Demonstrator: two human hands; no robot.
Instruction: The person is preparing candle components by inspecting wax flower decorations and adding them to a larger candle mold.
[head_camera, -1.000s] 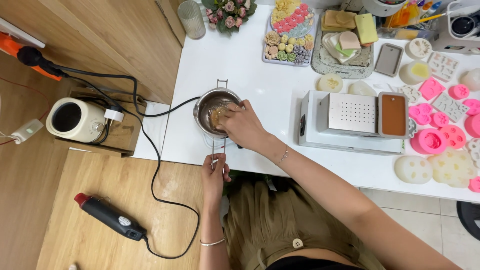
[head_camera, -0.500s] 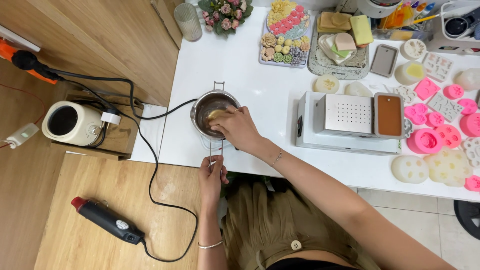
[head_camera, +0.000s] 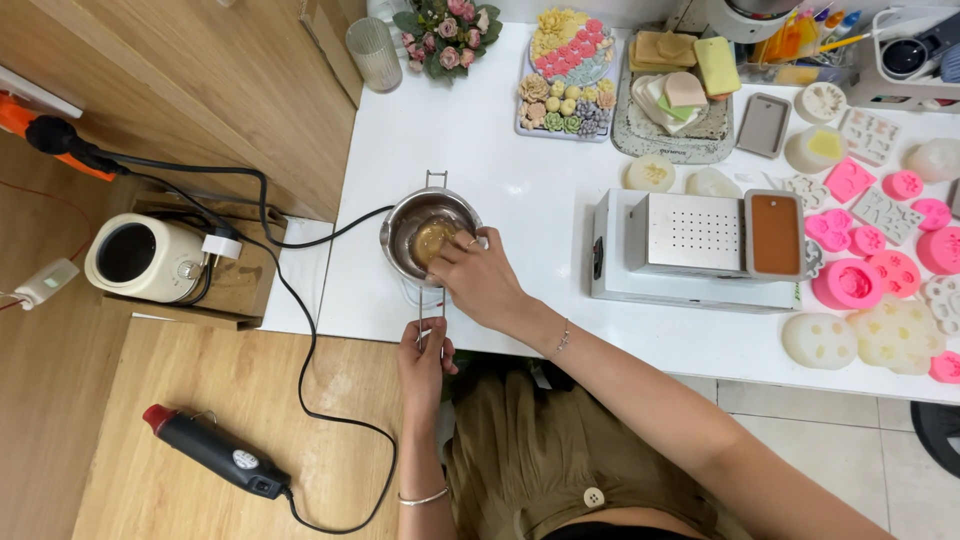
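Left hand (head_camera: 424, 362) is closed on the wire handle (head_camera: 430, 318) of the small metal pot (head_camera: 428, 236), which sits near the counter (head_camera: 520, 200) edge. Right hand (head_camera: 482, 283) reaches over the rim from five o'clock, fingers pinched on a yellowish lump (head_camera: 434, 240) inside. At three o'clock stands a white box machine (head_camera: 695, 250); a black cable (head_camera: 300, 300) trails off at nine o'clock toward the cream kettle (head_camera: 145, 258).

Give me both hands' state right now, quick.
Left hand: closed on the pot handle.
Right hand: fingers in the metal pot, touching the yellowish lump.
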